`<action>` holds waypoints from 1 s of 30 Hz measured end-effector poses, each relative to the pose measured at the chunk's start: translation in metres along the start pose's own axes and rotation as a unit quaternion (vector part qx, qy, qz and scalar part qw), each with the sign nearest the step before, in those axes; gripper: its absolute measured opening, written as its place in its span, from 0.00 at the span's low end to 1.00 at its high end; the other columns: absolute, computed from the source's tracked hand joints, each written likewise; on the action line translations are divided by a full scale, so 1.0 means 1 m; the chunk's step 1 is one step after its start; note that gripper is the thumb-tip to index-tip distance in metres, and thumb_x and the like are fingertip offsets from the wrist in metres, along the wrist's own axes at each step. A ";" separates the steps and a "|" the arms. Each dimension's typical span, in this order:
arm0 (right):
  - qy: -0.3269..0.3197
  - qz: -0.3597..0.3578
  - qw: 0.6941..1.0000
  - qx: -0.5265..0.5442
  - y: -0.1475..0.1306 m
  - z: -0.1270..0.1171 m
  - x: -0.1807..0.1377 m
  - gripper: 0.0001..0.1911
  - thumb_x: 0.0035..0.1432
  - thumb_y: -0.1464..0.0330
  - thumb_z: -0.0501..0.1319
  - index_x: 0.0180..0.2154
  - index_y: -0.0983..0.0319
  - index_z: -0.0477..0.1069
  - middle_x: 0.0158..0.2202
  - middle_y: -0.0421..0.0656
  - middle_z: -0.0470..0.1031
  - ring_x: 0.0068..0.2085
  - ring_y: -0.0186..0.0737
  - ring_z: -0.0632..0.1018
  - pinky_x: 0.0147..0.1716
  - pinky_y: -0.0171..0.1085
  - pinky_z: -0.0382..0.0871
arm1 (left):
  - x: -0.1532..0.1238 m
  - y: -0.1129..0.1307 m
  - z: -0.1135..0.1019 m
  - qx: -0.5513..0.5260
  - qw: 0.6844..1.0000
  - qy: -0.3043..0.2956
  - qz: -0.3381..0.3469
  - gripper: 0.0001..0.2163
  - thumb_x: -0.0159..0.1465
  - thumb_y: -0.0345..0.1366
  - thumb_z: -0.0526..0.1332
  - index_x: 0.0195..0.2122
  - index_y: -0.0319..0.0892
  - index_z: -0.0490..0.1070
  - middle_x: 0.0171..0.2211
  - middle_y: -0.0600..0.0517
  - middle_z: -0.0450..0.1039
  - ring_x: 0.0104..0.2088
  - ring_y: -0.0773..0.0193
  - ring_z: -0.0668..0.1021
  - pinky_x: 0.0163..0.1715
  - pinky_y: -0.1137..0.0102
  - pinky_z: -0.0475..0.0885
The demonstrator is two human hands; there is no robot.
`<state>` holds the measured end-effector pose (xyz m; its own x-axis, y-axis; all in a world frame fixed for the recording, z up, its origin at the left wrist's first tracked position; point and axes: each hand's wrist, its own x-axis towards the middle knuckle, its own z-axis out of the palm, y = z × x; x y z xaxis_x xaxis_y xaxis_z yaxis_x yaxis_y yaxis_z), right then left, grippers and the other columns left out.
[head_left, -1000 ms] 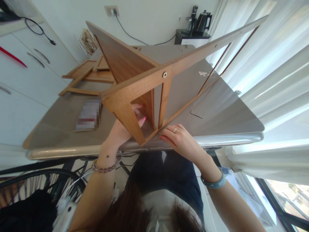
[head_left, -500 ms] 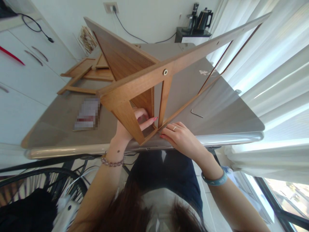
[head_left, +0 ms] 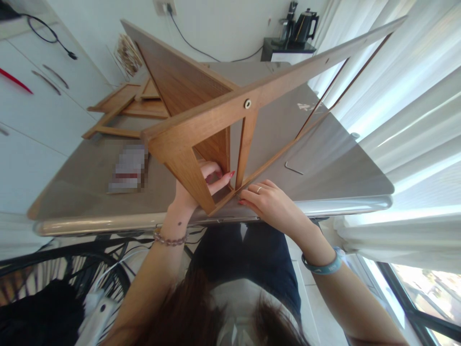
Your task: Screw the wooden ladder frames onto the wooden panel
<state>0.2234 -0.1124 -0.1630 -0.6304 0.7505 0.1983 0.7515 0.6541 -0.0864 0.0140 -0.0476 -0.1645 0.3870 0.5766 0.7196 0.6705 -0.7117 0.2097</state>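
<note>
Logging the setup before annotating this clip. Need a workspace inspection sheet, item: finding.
surface: glossy grey-brown tabletop, reflective.
job's things: brown wooden frame with slanted panel, tilted, one corner at the near table edge; silver bolt head in its top rail.
clutter: small metal hex key; flat wooden frame parts, far left; blurred paper leaflet.
grips: left hand behind the frame's leg, grip partly hidden; right hand open, fingertips on the thin lower rail.
cables: black cable along the far wall; more below the table.
surroundings: white curtains; white cabinets; black kettle.
</note>
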 end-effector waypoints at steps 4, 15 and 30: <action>-0.010 -0.013 1.000 -0.005 0.000 -0.003 0.002 0.10 0.71 0.66 0.53 0.38 0.61 0.70 0.33 0.41 0.75 0.34 0.37 0.73 0.39 0.38 0.54 | 0.001 0.001 0.000 0.006 1.000 -0.008 -0.012 0.18 0.63 0.43 0.62 0.18 0.40 0.68 0.15 0.58 0.66 0.18 0.74 0.67 0.22 0.75 0.61; -0.003 -0.038 0.999 -0.026 0.004 0.002 0.008 0.11 0.71 0.66 0.53 0.37 0.61 0.70 0.34 0.41 0.76 0.35 0.38 0.73 0.39 0.39 0.55 | 0.002 0.003 -0.002 -0.004 0.999 -0.037 -0.022 0.20 0.64 0.44 0.60 0.17 0.40 0.66 0.14 0.57 0.63 0.18 0.73 0.65 0.22 0.73 0.60; 0.009 0.057 0.997 -0.047 0.012 0.008 0.011 0.21 0.66 0.50 0.56 0.31 0.59 0.71 0.24 0.40 0.77 0.25 0.37 0.73 0.30 0.39 0.51 | 0.001 0.001 -0.001 -0.004 1.000 -0.022 0.010 0.19 0.64 0.43 0.61 0.17 0.40 0.67 0.14 0.57 0.64 0.18 0.74 0.66 0.21 0.75 0.61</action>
<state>0.2233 -0.0956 -0.1700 -0.5370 0.8171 0.2095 0.8336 0.5521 -0.0167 0.0143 -0.0478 -0.1631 0.4280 0.5791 0.6939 0.6572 -0.7264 0.2009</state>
